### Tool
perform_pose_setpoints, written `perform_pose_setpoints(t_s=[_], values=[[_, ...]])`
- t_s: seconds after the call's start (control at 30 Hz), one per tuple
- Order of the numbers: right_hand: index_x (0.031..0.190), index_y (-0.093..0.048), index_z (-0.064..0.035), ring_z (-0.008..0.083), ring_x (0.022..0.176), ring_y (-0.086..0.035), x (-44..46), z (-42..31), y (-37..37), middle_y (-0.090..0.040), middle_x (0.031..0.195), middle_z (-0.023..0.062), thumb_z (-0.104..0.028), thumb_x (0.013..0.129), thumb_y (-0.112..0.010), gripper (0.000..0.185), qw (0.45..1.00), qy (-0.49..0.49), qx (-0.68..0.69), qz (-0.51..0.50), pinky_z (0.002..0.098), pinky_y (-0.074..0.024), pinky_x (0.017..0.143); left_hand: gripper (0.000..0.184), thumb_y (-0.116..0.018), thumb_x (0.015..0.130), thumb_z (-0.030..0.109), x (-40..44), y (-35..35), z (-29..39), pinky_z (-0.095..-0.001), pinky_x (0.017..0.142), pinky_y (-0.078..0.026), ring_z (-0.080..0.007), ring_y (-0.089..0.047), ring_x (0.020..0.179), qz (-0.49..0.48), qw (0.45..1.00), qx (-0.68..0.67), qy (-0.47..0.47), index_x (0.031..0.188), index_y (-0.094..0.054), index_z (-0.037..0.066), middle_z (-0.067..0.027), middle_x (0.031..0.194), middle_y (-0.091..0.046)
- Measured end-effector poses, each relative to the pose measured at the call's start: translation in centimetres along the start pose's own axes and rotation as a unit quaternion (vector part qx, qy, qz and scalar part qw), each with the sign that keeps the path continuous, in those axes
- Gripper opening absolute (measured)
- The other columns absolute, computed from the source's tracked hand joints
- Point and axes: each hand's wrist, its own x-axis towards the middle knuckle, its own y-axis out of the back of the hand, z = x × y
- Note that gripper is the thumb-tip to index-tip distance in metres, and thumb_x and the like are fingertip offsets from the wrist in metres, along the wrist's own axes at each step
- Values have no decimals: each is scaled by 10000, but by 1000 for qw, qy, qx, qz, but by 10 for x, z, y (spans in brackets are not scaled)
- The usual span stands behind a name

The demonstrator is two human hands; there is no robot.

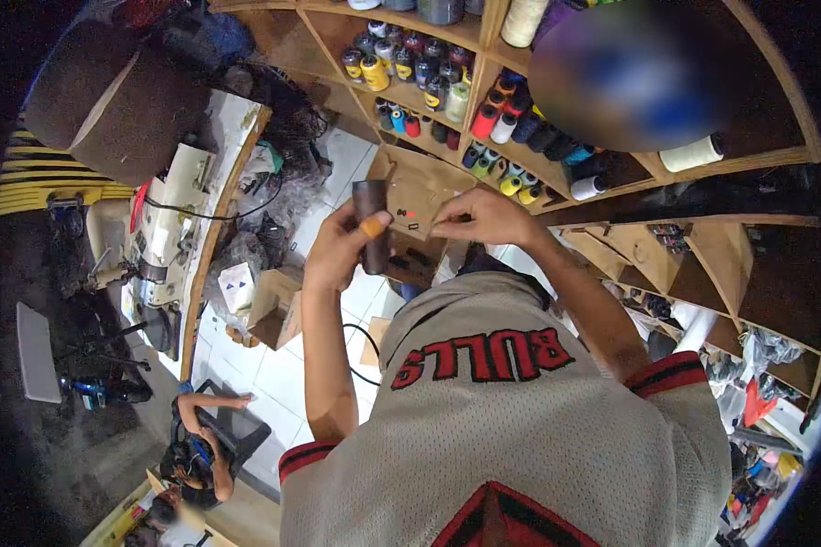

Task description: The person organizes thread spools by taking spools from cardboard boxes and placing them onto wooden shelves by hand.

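Observation:
My left hand (336, 251) is wrapped round a dark brown cylinder (370, 202), which stands roughly upright in the grip. An orange band or wrap (372, 226) shows on the thumb of that hand, against the cylinder. To the right, my right hand (488, 217) has its thumb and forefinger pinched together, apart from the cylinder. What the pinch holds, if anything, is too small to make out. Below and beyond both hands is an open cardboard box (433, 178) with a few small dark and red bits in it.
Wooden shelves (410, 96) with many thread spools rise ahead. On the left a sewing machine (178, 191) sits on a wood-edged table (212, 246). Another cardboard box (275, 310) and plastic bags lie on the tiled floor. A seated person (201, 456) is at lower left.

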Motion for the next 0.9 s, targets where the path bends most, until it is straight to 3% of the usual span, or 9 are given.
perform_pose_setpoints(t_s=[0.2,0.27,0.37,0.47,0.5,0.6,0.63,0.77,0.9], values=[[893,-650,-22,155,682,-611,7,-10,20,-648,774,87,-221,795,-657,221,998,16,-64,12,287,-475,653,663,-782,681,294,4,-13,-4,-283,571,-474,-128,-575,683,58,899,409,-145,1176,-495,-42,-124,862,-634],[880,-640,-13,134,694,-603,4,-28,37,-636,748,90,-198,781,-668,211,997,47,-52,9,284,-471,647,689,-788,665,316,5,-16,-12,-333,669,-481,-216,-614,747,30,908,382,-169,1171,-491,-44,-171,890,-631],[894,-629,-13,130,699,-606,10,-38,50,-627,739,108,-173,795,-645,189,997,68,-45,7,277,-467,644,657,-773,648,353,11,-17,-18,-421,773,-465,-379,-606,891,13,831,524,-189,1095,-515,-51,-235,932,-622],[895,-629,-20,156,702,-615,25,-60,53,-629,750,103,-178,803,-629,183,985,121,-96,-77,292,-471,648,605,-770,642,318,11,-29,-15,-458,751,-466,-412,-591,873,-6,832,525,-178,1054,-527,-52,-247,926,-615],[899,-640,-60,252,756,-614,33,-66,49,-638,807,108,-253,805,-596,220,984,123,-80,-101,354,-477,700,567,-769,638,297,8,-32,-13,-458,730,-471,-410,-593,854,-5,819,548,-169,1041,-537,-27,-247,926,-612],[902,-640,-59,285,779,-611,59,-53,45,-639,830,130,-255,798,-597,226,964,168,-200,-44,376,-474,713,543,-777,622,282,-4,-47,7,-453,705,-478,-393,-603,829,18,768,620,-159,1024,-553,-6,-240,892,-613],[891,-643,-55,298,783,-608,73,-23,43,-637,832,142,-238,791,-599,213,945,235,-227,20,379,-472,724,579,-828,533,268,-10,-52,14,-391,703,-489,-357,-618,805,45,783,593,-182,1001,-598,17,-172,862,-622],[920,-655,-47,269,712,-621,61,9,44,-653,807,126,-217,795,-637,211,977,84,-190,-48,362,-478,679,508,-804,590,269,-20,-39,27,-401,683,-477,-351,-615,789,96,856,439,-255,966,-597,-3,-190,842,-616],[919,-678,-70,259,740,-631,21,-19,30,-667,854,112,-230,808,-631,201,994,66,-86,-29,349,-484,689,527,-806,585,274,-15,-24,27,-396,707,-475,-359,-603,818,192,828,416,-322,975,-600,-15,-194,884,-609]])
